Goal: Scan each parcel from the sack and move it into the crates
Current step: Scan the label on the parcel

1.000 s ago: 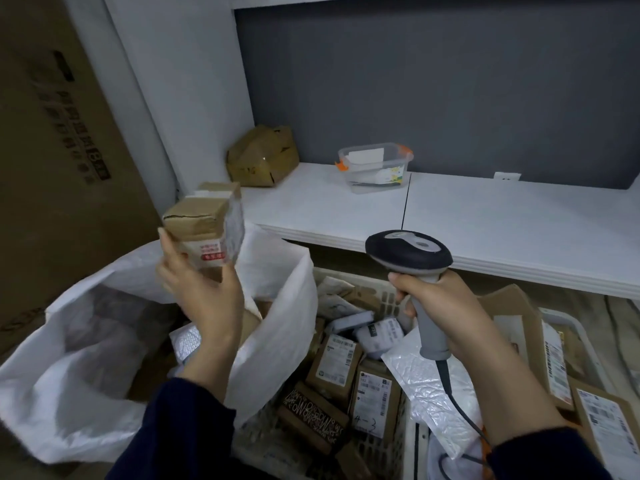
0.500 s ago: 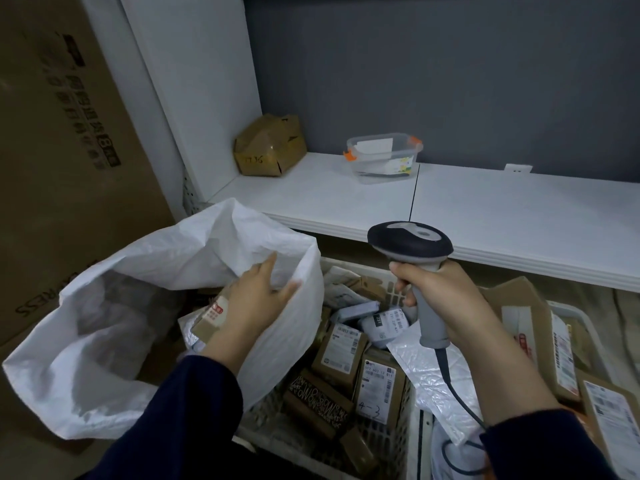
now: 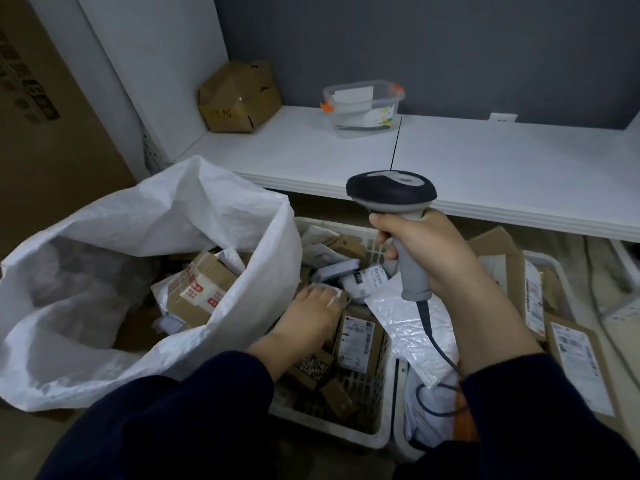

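Only one camera here, worn on the person's head, wide-angled and tipped forward and down. It rides close above the left hand [image 3: 308,317] and the right hand [image 3: 429,251] gripping the scanner [image 3: 391,192]. The sack [image 3: 86,341] fills the near left, the crates [image 3: 346,436] lie below, and the white counter [image 3: 485,161] runs across the far side.

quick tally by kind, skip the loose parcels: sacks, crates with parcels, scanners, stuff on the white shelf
white sack: 1
crates holding parcels: 2
barcode scanner: 1
cardboard box on shelf: 1
clear plastic tub on shelf: 1
total: 6
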